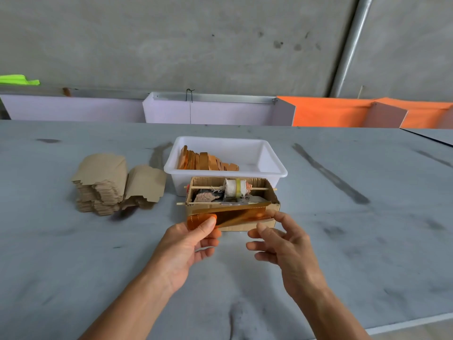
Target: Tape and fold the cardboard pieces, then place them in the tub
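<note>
My left hand (193, 241) pinches one end of an amber tape strip (235, 216) between thumb and fingers. The strip stretches right across the front of a cardboard tape-dispenser box (274, 207), which holds a white roll (234, 188) on a wooden stick. My right hand (282, 244) is at the strip's other end. Its index fingertip touches the tape and its thumb sits apart below. A white tub (269, 158) behind the box holds several folded, taped cardboard pieces (208, 161). A stack of flat brown cardboard pieces (103, 185) lies to the left.
All of this sits on a grey, scuffed table (343, 241) whose front edge shows at the lower right. Lilac and orange panels (331, 111) stand along the far edge against a concrete wall.
</note>
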`<action>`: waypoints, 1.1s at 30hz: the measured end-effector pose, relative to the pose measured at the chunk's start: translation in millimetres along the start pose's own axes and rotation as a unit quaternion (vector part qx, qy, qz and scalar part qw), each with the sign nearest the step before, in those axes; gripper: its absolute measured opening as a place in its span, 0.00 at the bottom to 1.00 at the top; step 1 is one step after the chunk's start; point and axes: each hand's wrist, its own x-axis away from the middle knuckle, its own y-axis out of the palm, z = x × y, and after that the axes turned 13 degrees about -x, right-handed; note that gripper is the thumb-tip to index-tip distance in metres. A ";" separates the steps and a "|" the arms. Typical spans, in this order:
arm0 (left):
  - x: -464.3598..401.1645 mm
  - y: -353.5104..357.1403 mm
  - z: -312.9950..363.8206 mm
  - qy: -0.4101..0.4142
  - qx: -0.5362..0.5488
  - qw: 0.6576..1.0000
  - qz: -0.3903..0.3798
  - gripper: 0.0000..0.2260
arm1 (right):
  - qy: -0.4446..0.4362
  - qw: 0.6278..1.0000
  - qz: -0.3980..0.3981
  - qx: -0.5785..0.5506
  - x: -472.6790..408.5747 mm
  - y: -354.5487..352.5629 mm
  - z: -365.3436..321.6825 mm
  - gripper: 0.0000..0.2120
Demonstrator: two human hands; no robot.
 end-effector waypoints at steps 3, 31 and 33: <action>-0.9 -2.0 2.1 0.004 -0.016 1.000 0.000 0.11 | -0.011 1.000 -0.006 0.004 -2.4 -4.2 -4.6 0.18; -2.6 4.9 4.9 -0.012 -0.035 0.998 0.046 0.06 | 0.099 0.993 0.055 -0.040 -10.6 4.7 -3.2 0.04; -3.2 3.9 5.5 -0.013 -0.039 0.998 0.042 0.06 | 0.107 0.991 0.066 -0.041 -11.1 4.9 -3.0 0.06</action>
